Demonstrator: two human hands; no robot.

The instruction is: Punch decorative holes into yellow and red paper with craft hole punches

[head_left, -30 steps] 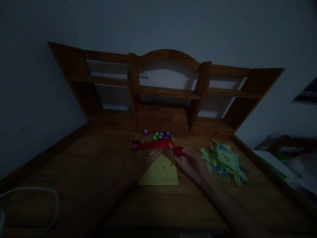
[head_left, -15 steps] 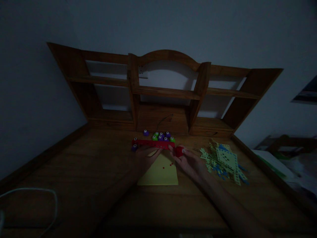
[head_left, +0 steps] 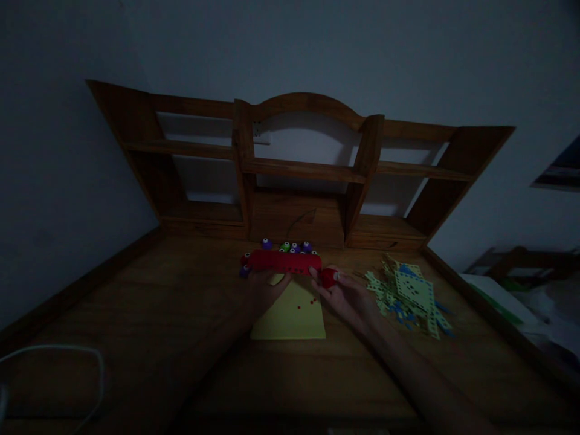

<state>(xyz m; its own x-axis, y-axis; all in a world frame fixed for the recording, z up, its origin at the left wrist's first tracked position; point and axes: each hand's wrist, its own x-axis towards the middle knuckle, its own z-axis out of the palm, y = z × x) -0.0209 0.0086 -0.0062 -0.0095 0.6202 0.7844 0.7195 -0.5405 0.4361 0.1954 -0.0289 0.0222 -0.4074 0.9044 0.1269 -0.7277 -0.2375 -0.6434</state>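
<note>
A long red strip (head_left: 283, 261) with small holes along its lower edge is held level over the yellow sheet (head_left: 287, 320). My left hand (head_left: 265, 291) is closed on it from below, near its left part. At the strip's right end, the fingers of my right hand (head_left: 345, 297) touch it while also gripping a round red piece (head_left: 328, 277) with a pale spot. Behind the strip sit several purple and green balls with eyes, partly hidden, including a green ball (head_left: 285, 247). A purple ball (head_left: 266, 244) stands a little apart. Small red bits (head_left: 299, 307) lie on the sheet.
A pile of yellow-green and blue punched sheets (head_left: 414, 290) lies on the right of the wooden desk (head_left: 181, 290). A wooden shelf unit (head_left: 303, 169) rises at the back. A white cable (head_left: 58, 347) loops at the lower left.
The red strip has turned about its length, so a broader red face shows and covers more of the balls behind it. My right hand with the round red piece has hardly moved.
</note>
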